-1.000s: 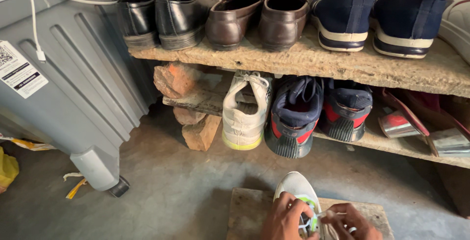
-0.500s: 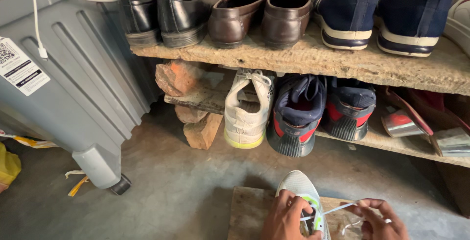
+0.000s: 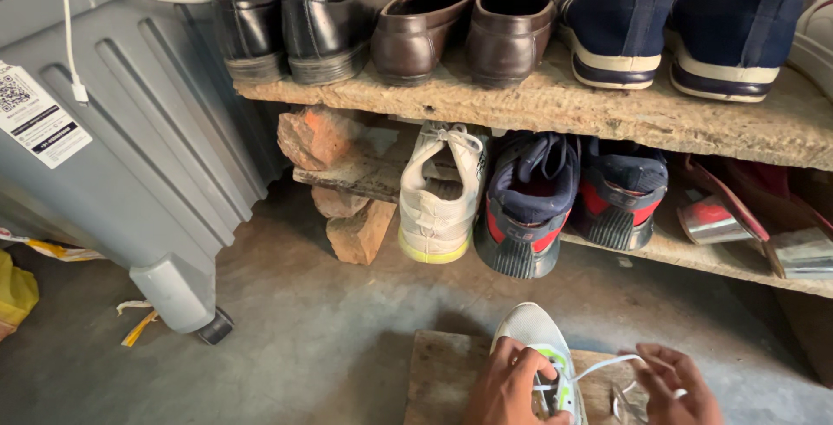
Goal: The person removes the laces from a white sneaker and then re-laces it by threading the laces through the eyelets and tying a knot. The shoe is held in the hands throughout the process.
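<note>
Flanking white sneaker point(image 3: 536, 338): wooden block point(image 3: 438, 373), loaded shoe shelves point(image 3: 607, 108) beyond.

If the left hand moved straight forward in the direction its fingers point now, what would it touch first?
The left hand already rests on the white sneaker, fingers pointing along it toward the toe. Beyond the toe comes bare concrete floor, then probably the dark sneaker on the lower shelf, though depth is unclear.

The hands grip a lace over a white shoe point(image 3: 534, 338) that rests on a low wooden board point(image 3: 442, 377) lying on the concrete floor point(image 3: 330, 321). Beyond the grip, a lower plank point(image 3: 694, 256) carries a white sneaker point(image 3: 438, 199) and two dark sneakers point(image 3: 573, 199). Higher up, a rough stone shelf point(image 3: 555, 108) bears black shoes point(image 3: 295, 13), brown loafers point(image 3: 468, 22) and navy shoes point(image 3: 677, 30). Bricks point(image 3: 334, 173) prop the plank, up and left of the grip.
</note>
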